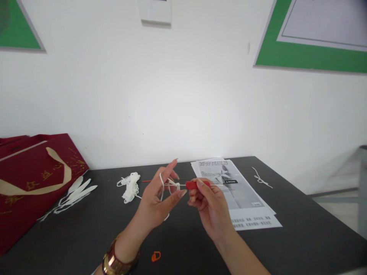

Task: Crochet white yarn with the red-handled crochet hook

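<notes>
My right hand (pixel 213 208) is closed around the red handle of a crochet hook (pixel 197 185). The hook's thin metal shaft points left, and white yarn (pixel 177 186) is looped about it. My left hand (pixel 153 204) has this yarn wound over its raised fingers, its thumb beside the small loops on the shaft. A strand hangs below the left hand. Behind the hands, a loose bundle of white yarn (pixel 131 187) lies on the table. An orange stitch marker (pixel 155 256) rests near the front, between my forearms.
The black table (pixel 183 244) stands against a white wall. Printed sheets (pixel 246 198) lie behind my right hand. A short tied white cord (pixel 260 179) is at the right. Several white petal-shaped pieces (pixel 78 191) lie beside a dark red bag (pixel 34 183) at the left.
</notes>
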Demonstrator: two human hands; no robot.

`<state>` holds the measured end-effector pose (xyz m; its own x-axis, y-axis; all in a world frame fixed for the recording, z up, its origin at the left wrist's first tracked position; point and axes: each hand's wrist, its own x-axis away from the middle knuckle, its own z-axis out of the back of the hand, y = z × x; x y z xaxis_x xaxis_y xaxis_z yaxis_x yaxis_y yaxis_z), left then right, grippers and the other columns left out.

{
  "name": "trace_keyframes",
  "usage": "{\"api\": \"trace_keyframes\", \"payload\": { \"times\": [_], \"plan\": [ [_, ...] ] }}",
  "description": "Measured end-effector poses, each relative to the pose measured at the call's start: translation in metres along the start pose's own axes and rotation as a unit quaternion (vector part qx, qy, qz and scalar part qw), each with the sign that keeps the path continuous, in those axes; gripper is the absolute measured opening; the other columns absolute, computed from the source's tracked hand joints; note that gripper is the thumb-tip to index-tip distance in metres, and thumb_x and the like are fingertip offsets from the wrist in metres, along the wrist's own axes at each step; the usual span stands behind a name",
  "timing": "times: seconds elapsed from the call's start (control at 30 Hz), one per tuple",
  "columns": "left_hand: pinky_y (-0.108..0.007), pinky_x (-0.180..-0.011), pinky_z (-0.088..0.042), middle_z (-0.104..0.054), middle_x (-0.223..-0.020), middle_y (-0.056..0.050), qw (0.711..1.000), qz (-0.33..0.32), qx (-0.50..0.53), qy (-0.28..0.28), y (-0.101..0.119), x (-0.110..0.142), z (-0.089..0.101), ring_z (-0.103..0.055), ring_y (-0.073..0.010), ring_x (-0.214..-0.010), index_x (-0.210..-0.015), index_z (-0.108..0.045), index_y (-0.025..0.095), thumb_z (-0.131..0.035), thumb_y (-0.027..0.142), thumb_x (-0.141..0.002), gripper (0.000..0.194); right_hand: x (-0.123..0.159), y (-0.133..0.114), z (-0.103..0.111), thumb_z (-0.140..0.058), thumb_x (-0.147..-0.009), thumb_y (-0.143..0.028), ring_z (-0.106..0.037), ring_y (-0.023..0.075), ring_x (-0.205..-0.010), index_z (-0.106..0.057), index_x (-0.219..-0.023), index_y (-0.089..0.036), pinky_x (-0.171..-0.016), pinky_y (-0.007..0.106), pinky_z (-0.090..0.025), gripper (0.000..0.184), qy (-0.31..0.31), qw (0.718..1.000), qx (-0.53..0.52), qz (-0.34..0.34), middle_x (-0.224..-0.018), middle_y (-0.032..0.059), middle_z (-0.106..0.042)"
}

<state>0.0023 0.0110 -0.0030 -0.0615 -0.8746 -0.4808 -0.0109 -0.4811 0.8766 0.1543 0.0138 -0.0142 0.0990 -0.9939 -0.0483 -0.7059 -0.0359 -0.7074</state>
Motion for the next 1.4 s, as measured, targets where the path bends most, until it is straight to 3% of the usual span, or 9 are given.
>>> {"api": "trace_keyframes", "payload": {
  "times": [0.2, 0.47, 0.63, 0.73, 0.83, 0.9, 0.97, 1.2, 1.4],
  "plan": [
    [-0.024, -0.062, -0.042, -0.058, -0.076, 0.002, 1.000, 0.001, -0.018, 0.020, -0.002, 0.000, -0.003, -0.050, -0.0114, -0.066, -0.129, -0.055, 0.033, -0.063, 0.016, -0.082, 0.051, 0.000, 0.001, 0.001, -0.076, -0.073, -0.031, -0.064, 0.0095, -0.047, -0.070, -0.081, -0.012, -0.048, 0.017, -0.057, 0.021, 0.015, 1.000, 0.004, -0.005, -0.061, 0.0033, -0.072],
    [-0.024, -0.064, -0.042, -0.056, -0.072, 0.004, 0.994, 0.029, 0.083, 0.057, -0.007, 0.002, -0.014, -0.049, -0.0125, -0.067, -0.141, -0.039, 0.031, -0.067, 0.015, -0.078, 0.070, -0.003, -0.001, 0.001, -0.077, -0.072, -0.032, -0.066, 0.0107, -0.049, -0.071, -0.082, -0.012, -0.050, 0.018, -0.058, 0.023, 0.020, 1.000, 0.000, 0.005, -0.062, 0.0035, -0.072],
    [-0.024, -0.069, -0.043, -0.057, -0.070, 0.005, 0.988, 0.047, 0.109, 0.096, -0.005, 0.002, -0.024, -0.051, -0.0122, -0.067, -0.145, -0.030, 0.029, -0.069, 0.014, -0.076, 0.081, 0.003, 0.000, 0.002, -0.069, -0.081, -0.031, -0.068, 0.0138, -0.053, -0.071, -0.086, -0.015, -0.055, 0.025, -0.060, 0.017, 0.031, 0.985, 0.133, 0.110, -0.067, 0.0036, -0.073],
    [-0.023, -0.069, -0.043, -0.056, -0.065, 0.008, 0.974, 0.094, 0.164, 0.123, 0.000, 0.001, -0.027, -0.053, -0.0108, -0.064, -0.148, -0.022, 0.029, -0.069, 0.013, -0.076, 0.087, 0.011, 0.006, 0.007, -0.061, -0.086, -0.020, -0.071, 0.0176, -0.067, -0.071, -0.096, -0.022, -0.064, 0.029, -0.061, 0.014, -0.005, 0.916, 0.299, 0.269, -0.080, 0.0054, -0.074],
    [-0.022, -0.070, -0.045, -0.057, -0.062, 0.008, 0.951, 0.132, 0.252, 0.118, 0.005, 0.001, -0.025, -0.058, -0.0104, -0.066, -0.148, -0.019, 0.030, -0.069, 0.009, -0.075, 0.090, 0.016, 0.010, 0.013, -0.057, -0.083, -0.005, -0.069, 0.0222, -0.089, -0.066, -0.117, -0.027, -0.076, 0.034, -0.059, 0.042, -0.127, 0.787, 0.434, 0.419, -0.101, 0.0098, -0.072],
    [-0.020, -0.065, -0.045, -0.055, -0.062, 0.008, 0.933, 0.160, 0.307, 0.099, 0.007, 0.001, -0.022, -0.058, -0.0097, -0.064, -0.147, -0.022, 0.031, -0.069, 0.007, -0.074, 0.090, 0.016, 0.011, 0.017, -0.054, -0.081, 0.000, -0.066, 0.0235, -0.096, -0.060, -0.125, -0.029, -0.077, 0.036, -0.058, 0.052, -0.169, 0.741, 0.461, 0.459, -0.107, 0.0110, -0.069],
    [-0.020, -0.061, -0.044, -0.054, -0.062, 0.008, 0.919, 0.182, 0.342, 0.075, 0.008, 0.000, -0.018, -0.057, -0.0093, -0.062, -0.146, -0.028, 0.029, -0.069, 0.005, -0.074, 0.086, 0.015, 0.009, 0.018, -0.052, -0.083, 0.000, -0.065, 0.0226, -0.095, -0.059, -0.125, -0.031, -0.075, 0.036, -0.058, 0.053, -0.176, 0.752, 0.448, 0.451, -0.107, 0.0102, -0.068],
    [-0.020, -0.066, -0.043, -0.055, -0.068, 0.005, 0.930, 0.148, 0.333, 0.044, 0.012, -0.004, -0.002, -0.054, -0.0087, -0.065, -0.143, -0.036, 0.025, -0.068, 0.002, -0.074, 0.080, 0.006, 0.005, 0.013, -0.058, -0.089, -0.017, -0.067, 0.0161, -0.073, -0.072, -0.096, -0.026, -0.064, 0.030, -0.059, 0.018, -0.115, 0.930, 0.222, 0.268, -0.088, 0.0032, -0.069],
    [-0.020, -0.061, -0.042, -0.054, -0.068, 0.004, 0.919, 0.132, 0.370, 0.030, 0.014, -0.004, 0.002, -0.052, -0.0090, -0.064, -0.142, -0.037, 0.026, -0.068, 0.001, -0.073, 0.080, 0.002, 0.001, 0.017, -0.063, -0.086, -0.024, -0.067, 0.0155, -0.072, -0.073, -0.093, -0.022, -0.062, 0.027, -0.059, 0.012, -0.120, 0.957, 0.142, 0.223, -0.083, 0.0034, -0.070]
  ]
}}
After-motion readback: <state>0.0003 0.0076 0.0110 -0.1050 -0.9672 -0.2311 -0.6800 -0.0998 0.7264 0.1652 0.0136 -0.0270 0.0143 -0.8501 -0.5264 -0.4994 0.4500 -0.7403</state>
